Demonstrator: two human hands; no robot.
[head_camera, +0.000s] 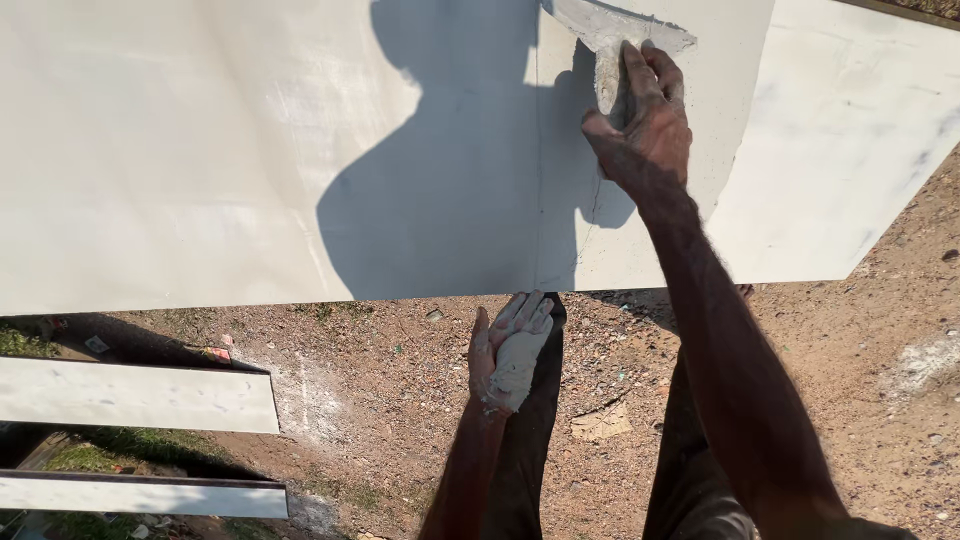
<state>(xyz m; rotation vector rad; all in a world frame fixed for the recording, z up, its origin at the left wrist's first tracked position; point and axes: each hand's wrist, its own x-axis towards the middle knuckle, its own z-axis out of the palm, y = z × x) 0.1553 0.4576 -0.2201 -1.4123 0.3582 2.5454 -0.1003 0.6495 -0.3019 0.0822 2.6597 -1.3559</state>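
Both grips closed: trowel (612, 40), putty (517, 365).

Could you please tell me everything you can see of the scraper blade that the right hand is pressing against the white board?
The scraper blade is a flat, wide, grey piece, metal by its look, smeared with pale putty. It lies flat against the white board near its upper edge, tilted, its broad edge toward the upper left. The right hand covers its handle, fingers pressing on the blade. A streak of wet putty runs beneath it along a thin vertical seam.
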